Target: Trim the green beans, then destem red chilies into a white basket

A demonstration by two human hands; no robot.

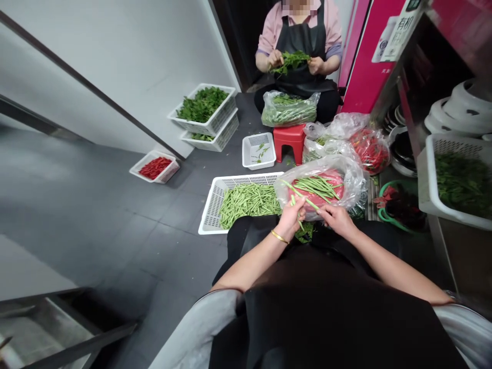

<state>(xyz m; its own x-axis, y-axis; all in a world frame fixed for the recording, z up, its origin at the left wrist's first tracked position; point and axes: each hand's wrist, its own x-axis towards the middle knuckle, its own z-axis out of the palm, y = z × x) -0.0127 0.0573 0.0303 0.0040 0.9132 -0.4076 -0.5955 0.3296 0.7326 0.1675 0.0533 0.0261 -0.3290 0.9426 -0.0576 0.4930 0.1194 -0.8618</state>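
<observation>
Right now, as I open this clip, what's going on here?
The person's left hand and right hand hold a long green bean between them, by an open plastic bag with more long beans in it. To the left, a white basket holds many short green pieces. Across from them, a seated co-worker holds leafy greens in both hands.

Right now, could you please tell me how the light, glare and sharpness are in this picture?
Head view, centre: left hand, right hand and green bean look fairly clear; head view, left: grey floor carries a pale sheen; head view, middle: glare whitens clear bag folds; head view, bottom: black apron loses detail in darkness.
</observation>
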